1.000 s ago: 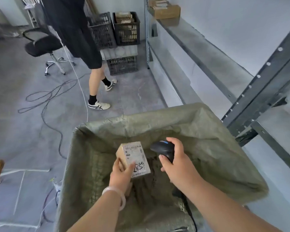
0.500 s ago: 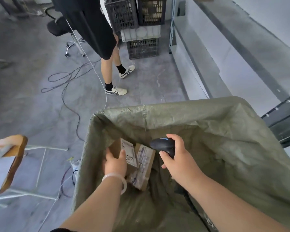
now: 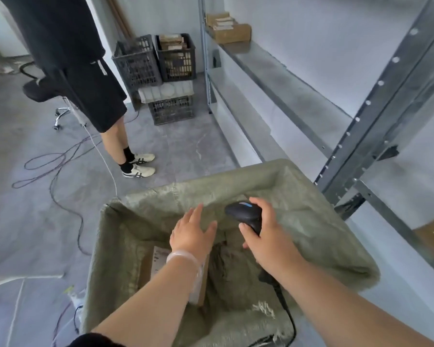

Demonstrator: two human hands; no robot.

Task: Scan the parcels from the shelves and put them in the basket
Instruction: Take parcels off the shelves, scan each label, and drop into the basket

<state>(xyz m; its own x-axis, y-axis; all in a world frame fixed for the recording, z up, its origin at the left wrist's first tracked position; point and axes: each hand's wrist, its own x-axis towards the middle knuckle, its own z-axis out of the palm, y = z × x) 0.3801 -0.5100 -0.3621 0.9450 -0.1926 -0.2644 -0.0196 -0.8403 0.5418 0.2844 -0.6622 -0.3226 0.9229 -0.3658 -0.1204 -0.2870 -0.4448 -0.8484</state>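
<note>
While right hand (image 3: 266,240) grips scanner (image 3: 244,214), parcel (image 3: 158,259) label unreadable.

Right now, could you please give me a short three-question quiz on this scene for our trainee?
1. True or false: the left hand is holding a parcel.
2. What does the right hand grip? A) tape B) scanner C) pen
3. Fill in: the parcels lie inside the ____.

Key: 1. False; it is open and empty above the basket. 2. B. 3. basket.
</note>
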